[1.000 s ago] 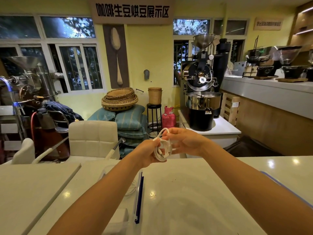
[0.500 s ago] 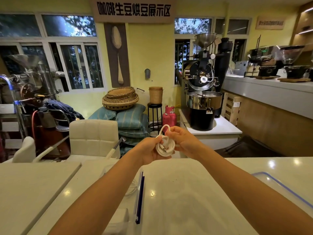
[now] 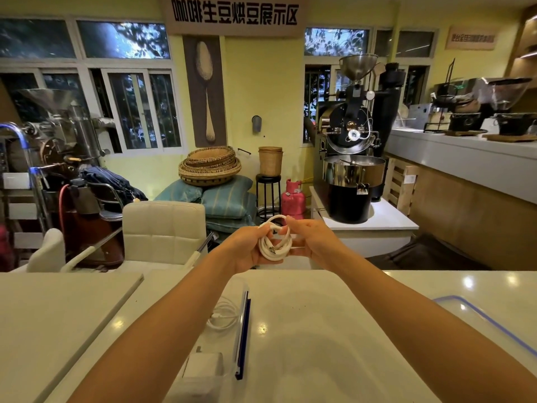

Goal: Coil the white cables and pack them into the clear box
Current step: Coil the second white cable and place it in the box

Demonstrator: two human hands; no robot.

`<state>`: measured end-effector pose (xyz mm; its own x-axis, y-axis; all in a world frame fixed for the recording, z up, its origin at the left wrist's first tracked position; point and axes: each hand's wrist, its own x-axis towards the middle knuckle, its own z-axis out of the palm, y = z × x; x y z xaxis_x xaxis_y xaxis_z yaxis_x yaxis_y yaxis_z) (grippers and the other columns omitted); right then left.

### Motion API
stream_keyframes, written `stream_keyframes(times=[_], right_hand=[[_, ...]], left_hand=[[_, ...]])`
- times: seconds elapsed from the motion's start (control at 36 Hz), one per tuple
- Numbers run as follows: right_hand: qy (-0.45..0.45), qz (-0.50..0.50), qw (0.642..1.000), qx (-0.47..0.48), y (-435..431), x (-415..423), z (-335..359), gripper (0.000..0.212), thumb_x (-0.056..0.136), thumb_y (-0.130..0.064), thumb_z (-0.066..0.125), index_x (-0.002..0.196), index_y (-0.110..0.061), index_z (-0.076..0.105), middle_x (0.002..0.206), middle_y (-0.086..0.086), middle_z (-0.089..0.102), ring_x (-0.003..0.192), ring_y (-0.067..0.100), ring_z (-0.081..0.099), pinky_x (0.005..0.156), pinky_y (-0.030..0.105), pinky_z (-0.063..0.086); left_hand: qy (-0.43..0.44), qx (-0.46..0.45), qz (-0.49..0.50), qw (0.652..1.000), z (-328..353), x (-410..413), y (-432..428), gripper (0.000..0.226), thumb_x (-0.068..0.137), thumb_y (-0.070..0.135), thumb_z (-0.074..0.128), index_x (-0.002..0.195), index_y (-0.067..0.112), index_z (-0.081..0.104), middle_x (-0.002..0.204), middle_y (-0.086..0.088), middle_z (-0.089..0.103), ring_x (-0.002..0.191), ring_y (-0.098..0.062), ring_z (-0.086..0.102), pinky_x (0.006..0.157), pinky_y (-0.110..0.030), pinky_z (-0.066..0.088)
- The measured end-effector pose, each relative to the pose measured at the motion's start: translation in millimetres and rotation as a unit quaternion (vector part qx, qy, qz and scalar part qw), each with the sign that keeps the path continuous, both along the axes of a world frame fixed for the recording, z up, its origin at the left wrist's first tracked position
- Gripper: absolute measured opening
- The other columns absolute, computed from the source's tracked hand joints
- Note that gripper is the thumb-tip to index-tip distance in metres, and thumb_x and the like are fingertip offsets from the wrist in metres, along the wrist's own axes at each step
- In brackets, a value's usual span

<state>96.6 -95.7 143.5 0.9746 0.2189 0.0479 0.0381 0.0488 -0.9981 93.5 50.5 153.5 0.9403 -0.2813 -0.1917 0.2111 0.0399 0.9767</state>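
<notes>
Both my hands are raised beyond the far edge of the white table, holding one coiled white cable [image 3: 274, 245] between them. My left hand [image 3: 247, 248] cups the coil from the left with its fingers curled round it. My right hand [image 3: 308, 239] pinches a loose loop at the top of the coil. A metal plug tip shows inside the coil. The clear box [image 3: 242, 330] with a blue rim edge lies on the table under my left forearm. Inside it are another coiled white cable [image 3: 223, 317] and a white charger block [image 3: 203, 367].
A clear lid with a blue rim [image 3: 488, 324] lies at the table's right edge. A second white tabletop [image 3: 58, 309] adjoins on the left. A cream chair [image 3: 164, 228] stands behind the table, and a coffee roaster [image 3: 351, 175] on a white stand farther back right.
The hands drifted slightly right with the cable. The right hand's fingers have brought the loose loop over the top of the coil, which looks tighter now.
</notes>
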Motion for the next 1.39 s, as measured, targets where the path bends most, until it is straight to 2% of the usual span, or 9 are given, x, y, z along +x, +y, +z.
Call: stream_keyframes(times=[0.11,0.33,0.5,0.67,0.75,0.97,1.08,1.22,1.39], right_hand=[[0.002,0.006,1.000,0.029,7,2,0,0.018,0.088,-0.015,0.057,0.074,-0.007,0.067,0.077,0.012,0.067,0.063,0.019,0.068,0.063,0.027,0.058],[0.003,0.014,0.999,0.040,29,5,-6,0.008,0.085,-0.002,0.058,0.079,-0.006,0.061,0.077,0.011,0.064,0.068,0.021,0.065,0.058,0.024,0.059],[0.000,0.015,1.000,0.016,49,5,-10,0.013,0.083,0.004,0.059,0.082,-0.008,0.055,0.080,0.011,0.064,0.070,0.023,0.065,0.064,0.029,0.057],[0.010,0.032,0.999,-0.017,67,5,-9,0.030,0.077,0.015,0.059,0.090,-0.009,0.047,0.077,0.012,0.062,0.066,0.022,0.063,0.053,0.027,0.057],[0.009,0.038,0.998,-0.056,76,6,-12,0.038,0.076,0.018,0.059,0.100,-0.007,0.046,0.077,0.012,0.062,0.067,0.023,0.063,0.061,0.034,0.057],[-0.019,0.072,0.990,-0.119,92,2,-19,0.069,0.070,0.025,0.058,0.128,-0.012,0.049,0.104,0.030,0.062,0.091,0.036,0.063,0.076,0.039,0.055],[-0.012,0.100,0.988,-0.119,97,0,-23,0.062,0.074,0.024,0.054,0.129,-0.005,0.051,0.109,0.027,0.062,0.097,0.034,0.061,0.077,0.035,0.053],[0.016,0.106,0.987,-0.119,105,2,-28,0.037,0.091,0.004,0.046,0.126,-0.004,0.054,0.080,0.002,0.060,0.072,0.015,0.058,0.072,0.026,0.052],[0.034,0.128,0.977,-0.170,108,3,-35,0.034,0.091,0.006,0.044,0.122,0.000,0.057,0.080,0.006,0.062,0.070,0.015,0.060,0.067,0.024,0.055]], left_hand=[[-0.010,0.002,0.003,1.000,0,1,10,0.038,0.100,0.023,0.032,0.072,0.009,0.054,0.065,-0.006,0.066,0.058,-0.016,0.066,0.056,-0.030,0.058],[-0.020,0.027,0.019,0.999,-1,0,31,0.037,0.100,0.022,0.031,0.071,0.009,0.052,0.079,-0.010,0.060,0.073,-0.020,0.060,0.067,-0.031,0.053],[-0.021,0.039,0.019,0.999,-5,-2,49,0.033,0.099,0.022,0.033,0.082,0.010,0.058,0.080,-0.008,0.062,0.073,-0.018,0.061,0.064,-0.029,0.056],[-0.022,0.056,0.030,0.998,-7,-7,64,0.033,0.100,0.020,0.032,0.080,0.010,0.057,0.075,-0.007,0.061,0.065,-0.015,0.062,0.060,-0.027,0.055],[-0.025,0.102,0.031,0.994,-8,-9,72,0.031,0.099,0.021,0.035,0.078,0.008,0.054,0.075,-0.007,0.058,0.064,-0.015,0.060,0.064,-0.028,0.054],[-0.036,0.287,-0.015,0.957,-15,-15,89,0.035,0.098,0.036,0.029,0.116,0.015,0.051,0.086,-0.006,0.066,0.073,-0.018,0.066,0.062,-0.026,0.051],[-0.047,0.342,-0.016,0.938,-20,-15,94,0.034,0.098,0.040,0.024,0.111,0.020,0.050,0.084,-0.003,0.066,0.068,-0.014,0.066,0.058,-0.022,0.050],[-0.072,0.409,-0.013,0.909,-30,-13,103,0.036,0.098,0.042,0.021,0.107,0.021,0.048,0.079,0.002,0.064,0.063,-0.010,0.063,0.057,-0.021,0.043],[-0.122,0.448,-0.040,0.885,-46,-6,113,0.044,0.099,0.038,0.024,0.108,0.006,0.054,0.068,-0.001,0.051,0.057,-0.010,0.043,0.054,-0.020,0.034]])
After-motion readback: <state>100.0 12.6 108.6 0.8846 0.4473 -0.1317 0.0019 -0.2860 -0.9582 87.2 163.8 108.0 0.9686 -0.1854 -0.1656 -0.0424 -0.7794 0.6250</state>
